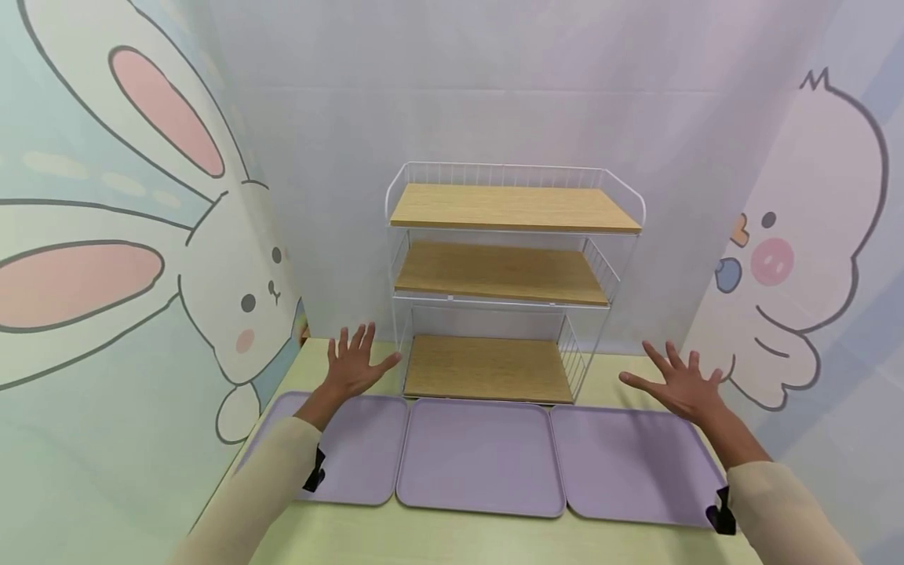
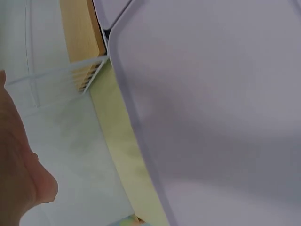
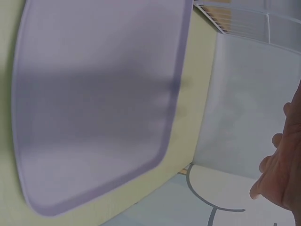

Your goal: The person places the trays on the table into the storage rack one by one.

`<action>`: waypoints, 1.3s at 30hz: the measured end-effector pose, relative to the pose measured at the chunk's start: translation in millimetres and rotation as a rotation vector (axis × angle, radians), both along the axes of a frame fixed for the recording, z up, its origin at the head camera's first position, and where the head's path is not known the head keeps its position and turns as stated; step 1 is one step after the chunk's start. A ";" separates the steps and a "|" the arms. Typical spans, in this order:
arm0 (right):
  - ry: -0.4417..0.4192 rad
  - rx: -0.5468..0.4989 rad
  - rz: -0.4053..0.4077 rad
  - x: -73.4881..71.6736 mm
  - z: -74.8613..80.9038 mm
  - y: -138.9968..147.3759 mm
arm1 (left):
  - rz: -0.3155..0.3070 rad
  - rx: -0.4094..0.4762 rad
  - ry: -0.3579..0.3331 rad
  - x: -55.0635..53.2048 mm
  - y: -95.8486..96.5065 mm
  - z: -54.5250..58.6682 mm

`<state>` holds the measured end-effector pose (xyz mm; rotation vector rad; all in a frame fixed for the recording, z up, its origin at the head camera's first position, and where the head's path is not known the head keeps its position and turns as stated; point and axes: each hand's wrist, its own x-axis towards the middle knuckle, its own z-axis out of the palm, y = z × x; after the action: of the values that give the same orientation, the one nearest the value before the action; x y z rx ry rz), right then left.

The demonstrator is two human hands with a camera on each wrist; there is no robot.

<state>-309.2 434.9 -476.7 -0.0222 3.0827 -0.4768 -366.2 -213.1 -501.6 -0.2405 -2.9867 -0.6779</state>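
My left hand [image 1: 351, 369] hovers with fingers spread above the left purple tray [image 1: 360, 463], holding nothing. Over the right purple tray [image 1: 636, 479] my right hand [image 1: 683, 388] is held up the same way, its fingers fanned out. Between them lies the middle purple tray [image 1: 480, 463]. Behind the trays stands a white wire rack [image 1: 519, 227] with three wooden shelves, nothing on them. Part of the left hand [image 2: 23, 169] shows at the edge of the left wrist view, and part of the right hand [image 3: 284, 165] in the right wrist view.
The trays lie side by side on a pale yellow-green table [image 1: 424, 537], in front of the rack. Curtain-like walls enclose the table, with a cartoon rabbit [image 1: 233, 275] on the left and a white cartoon bird [image 1: 805, 259] on the right.
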 end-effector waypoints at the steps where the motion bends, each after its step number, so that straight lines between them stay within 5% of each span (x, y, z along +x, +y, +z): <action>1: 0.005 -0.006 0.003 1.0 -1.6 0.4 | -0.004 0.017 0.003 -0.6 3.6 -2.0; 14: -0.026 -0.116 0.037 20.9 -29.1 6.3 | -0.056 0.203 0.042 -2.3 41.9 -16.4; 21: -0.050 -0.164 0.045 35.6 -46.8 15.5 | -0.115 0.220 0.086 -17.5 40.9 -34.1; 28: -0.008 -0.214 0.056 51.2 -66.4 35.3 | -0.145 0.228 0.125 -96.6 12.5 -135.2; 31: -0.005 -0.222 0.036 57.5 -72.6 43.6 | -0.185 0.247 0.124 -93.6 11.2 -135.3; 37: 0.004 -0.255 -0.018 69.1 -83.8 59.0 | -0.210 0.388 0.021 -35.3 31.2 -63.6; 38: 0.004 -0.258 -0.025 70.7 -85.1 61.5 | -0.231 0.408 0.012 -27.8 32.5 -54.5; 39: 0.006 -0.259 -0.032 72.5 -86.8 64.0 | -0.248 0.414 0.028 -32.1 30.8 -61.5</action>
<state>-236.8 498.9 -563.5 0.0220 3.0073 -0.8755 -398.3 -182.3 -563.1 -0.5872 -2.7278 -1.2791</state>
